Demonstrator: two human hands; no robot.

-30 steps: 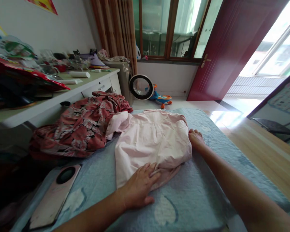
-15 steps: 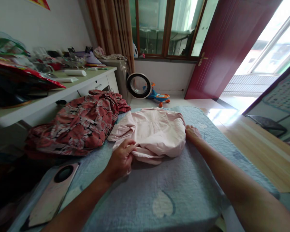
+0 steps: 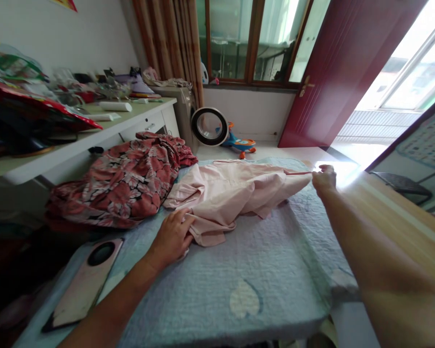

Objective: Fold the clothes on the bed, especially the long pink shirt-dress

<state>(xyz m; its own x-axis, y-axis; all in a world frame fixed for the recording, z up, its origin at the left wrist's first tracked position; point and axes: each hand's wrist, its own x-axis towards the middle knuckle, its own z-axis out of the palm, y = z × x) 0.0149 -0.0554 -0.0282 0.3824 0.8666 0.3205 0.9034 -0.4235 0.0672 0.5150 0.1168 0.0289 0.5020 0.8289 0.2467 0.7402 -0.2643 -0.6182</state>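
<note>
A pale pink garment (image 3: 235, 191) lies spread and wrinkled across a blue quilted cover (image 3: 275, 270) with heart patterns. My right hand (image 3: 325, 178) pinches its far right end and pulls it out taut, slightly raised at the cover's right side. At the garment's near left edge, my left hand (image 3: 173, 235) has its fingers closed on the cloth. The garment's exact kind cannot be made out. Left of it sits a heaped red floral cloth (image 3: 126, 183), close to the pink sleeve-like fold.
A phone (image 3: 87, 282) lies at the cover's left edge. Along the left runs a cluttered counter (image 3: 137, 118). Beyond the cover are a washing machine with its round door (image 3: 210, 126) open and a blue-orange toy (image 3: 239, 143). A red door (image 3: 333, 72) stands at the right.
My right hand has moved right and away, stretching the pink garment out to that side. My left hand has shifted slightly left, still on the cloth.
</note>
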